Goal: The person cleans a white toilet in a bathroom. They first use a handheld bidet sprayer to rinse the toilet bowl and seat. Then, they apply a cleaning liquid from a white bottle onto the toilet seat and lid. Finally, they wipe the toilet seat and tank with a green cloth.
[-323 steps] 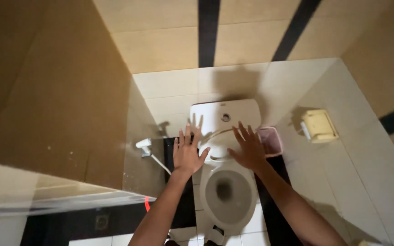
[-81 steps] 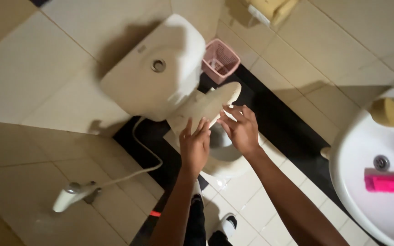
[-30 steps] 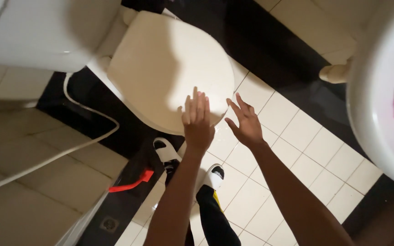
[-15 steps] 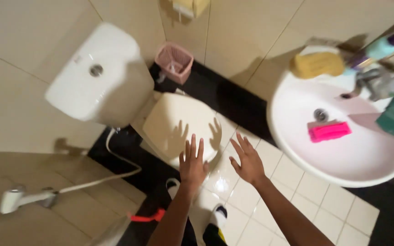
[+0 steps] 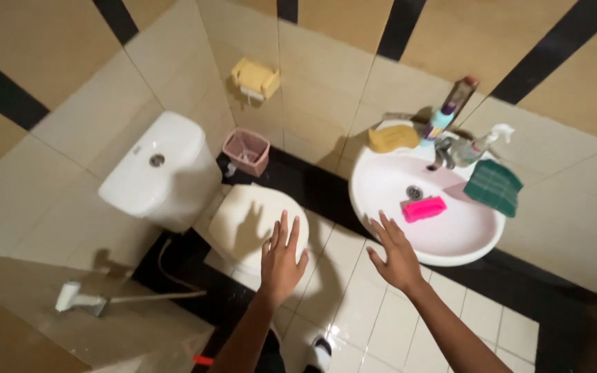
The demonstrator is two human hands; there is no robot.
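My left hand (image 5: 281, 259) is held out flat with fingers spread, holding nothing, above the front edge of the closed cream toilet lid (image 5: 253, 224). My right hand (image 5: 396, 254) is also spread and empty, hovering just in front of the white round sink (image 5: 381, 173). In the basin lies a pink brush (image 5: 424, 208) beside the drain. A green cloth (image 5: 493, 186) rests on the sink's right rim and a yellow sponge (image 5: 393, 137) on its back left rim.
A white cistern (image 5: 157, 169) stands left of the toilet. A pink waste bin (image 5: 246, 151) sits in the corner, under a yellow paper holder (image 5: 255, 78). Bottles (image 5: 450, 110) cluster by the tap (image 5: 442, 150). A spray hose (image 5: 81, 299) lies at lower left.
The view has swung up and to the right, from the toilet toward the sink. The toilet lid, open earlier, is down. Both hands stay spread and empty and now sit nearer the sink.
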